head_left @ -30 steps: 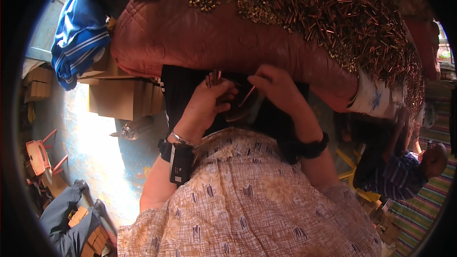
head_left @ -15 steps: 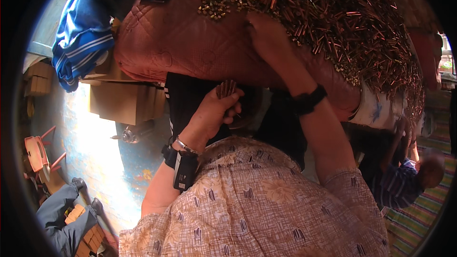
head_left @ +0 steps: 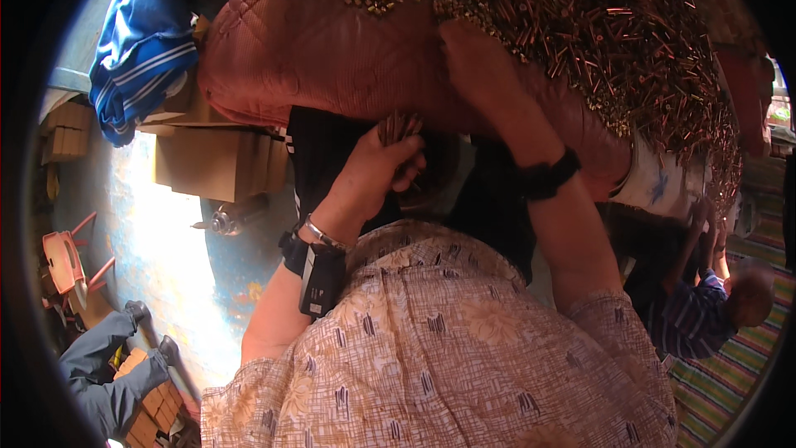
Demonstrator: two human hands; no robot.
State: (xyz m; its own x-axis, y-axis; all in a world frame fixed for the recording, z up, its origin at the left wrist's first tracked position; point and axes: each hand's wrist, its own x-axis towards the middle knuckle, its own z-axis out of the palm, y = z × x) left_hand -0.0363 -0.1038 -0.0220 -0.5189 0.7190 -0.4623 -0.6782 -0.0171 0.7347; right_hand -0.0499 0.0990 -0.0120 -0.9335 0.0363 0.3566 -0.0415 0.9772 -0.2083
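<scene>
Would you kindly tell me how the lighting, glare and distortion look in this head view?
Head view: strong fisheye bending, with a black rim round the picture; harsh sunlight blows out the floor at left and glints on the pile of metal pins; the left hand, holding a small bundle of pins, sits in softer shade; the right hand on the pile looks slightly soft.

The heap of copper rods [head_left: 580, 25] crowds the quilted cloth [head_left: 332, 58], leaving bare cloth leftward.

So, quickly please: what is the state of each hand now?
Left hand: closed, holding a bundle of thin metal pins.
Right hand: reaching into the pile of pins; open or closed cannot be told.
</scene>
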